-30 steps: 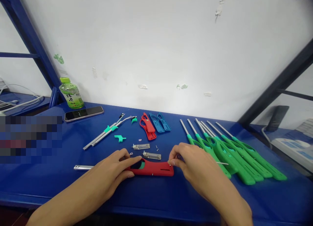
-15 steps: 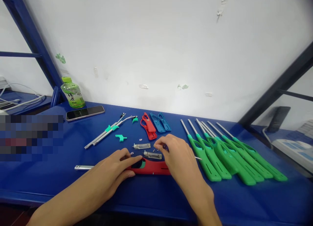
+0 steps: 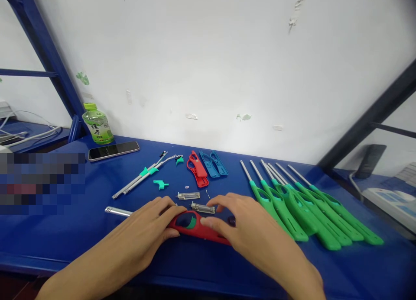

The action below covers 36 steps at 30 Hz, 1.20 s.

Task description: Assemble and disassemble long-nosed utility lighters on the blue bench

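Red lighter (image 3: 207,234) touches left hand (image 3: 158,217) — and right hand (image 3: 246,220).

Two tanks (image 3: 203,208), one red lighter (image 3: 202,233), perhaps seven green lighters (image 3: 336,221) show.

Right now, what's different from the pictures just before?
The red lighter has turned: its metal tip swung away from the person, its other end closer. The right hand, by the tiny metal pieces a moment ago, has come back and put its thumb on the lighter. The left hand stayed on it; the green lighters and clear tubes stayed put.
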### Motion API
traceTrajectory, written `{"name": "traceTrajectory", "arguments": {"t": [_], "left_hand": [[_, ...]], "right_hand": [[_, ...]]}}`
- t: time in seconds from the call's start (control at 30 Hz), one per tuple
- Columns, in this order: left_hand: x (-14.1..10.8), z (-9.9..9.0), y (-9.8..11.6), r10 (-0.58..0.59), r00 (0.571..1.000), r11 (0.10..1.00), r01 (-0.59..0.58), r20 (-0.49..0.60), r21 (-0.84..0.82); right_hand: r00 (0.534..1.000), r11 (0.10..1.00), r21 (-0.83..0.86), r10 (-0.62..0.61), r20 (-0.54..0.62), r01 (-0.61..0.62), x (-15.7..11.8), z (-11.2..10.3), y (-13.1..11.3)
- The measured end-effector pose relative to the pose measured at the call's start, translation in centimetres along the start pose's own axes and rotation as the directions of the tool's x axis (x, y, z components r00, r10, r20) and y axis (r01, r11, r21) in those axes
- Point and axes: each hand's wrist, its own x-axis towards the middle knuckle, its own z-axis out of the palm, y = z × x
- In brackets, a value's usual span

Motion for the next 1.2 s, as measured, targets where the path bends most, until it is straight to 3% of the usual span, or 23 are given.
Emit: {"name": "traceTrajectory", "arguments": {"t": [0.17, 0.33, 0.43, 0.53, 0.7, 0.8, 0.9, 1.1, 1.2], "left_hand": [[0.0, -0.9, 0.9, 0.123, 0.989, 0.989, -0.115, -0.082, 0.098], [0.5, -1.4, 1.6, 0.257, 0.933, 0.965, -0.231, -0.254, 0.126], [0.5, -1.8, 2.1, 0.287, 0.914, 0.958, -0.272, -0.285, 0.093], [0.2, -2.0, 2.6, 0.282, 0.925, 0.958, -0.259, -0.256, 0.123], [-0.1, -1.7, 3.6, 0.268, 0.951, 0.938, -0.221, -0.155, 0.265], [0.0, -1.3, 4.1, 0.216, 0.975, 0.952, -0.2, -0.046, 0.231], [-0.2, -1.1, 4.4, 0.197, 0.98, 0.963, -0.19, -0.021, 0.192], [-3.0, -0.9, 3.6, 0.096, 0.993, 0.995, -0.097, 0.064, 0.018], [-4.3, -0.6, 2.6, 0.037, 0.992, 0.999, -0.032, 0.119, -0.041]], "right_hand": [[0.988, 1.0, 0.028, -0.005, 0.157, 0.0, -1.4, -1.5, 0.4], [0.975, 0.999, 0.046, -0.008, 0.224, -0.002, -1.6, -2.7, 0.7], [0.95, 0.999, -0.003, 0.034, 0.312, -0.035, -2.1, -3.0, 0.0], [0.946, 0.995, -0.052, 0.094, 0.309, -0.082, -2.6, -2.9, -0.6], [0.949, 0.998, -0.02, 0.069, 0.307, -0.066, -2.6, -2.8, -0.3], [0.956, 0.998, -0.006, 0.063, 0.285, -0.064, -2.5, -2.8, 0.0], [0.962, 0.996, 0.004, 0.084, 0.26, -0.089, -2.6, -2.8, 0.2], [0.958, 0.982, -0.044, 0.189, 0.215, -0.183, -3.5, -2.1, 0.3], [0.966, 0.993, -0.099, 0.091, 0.241, -0.069, -3.6, -1.6, 0.1]]}}
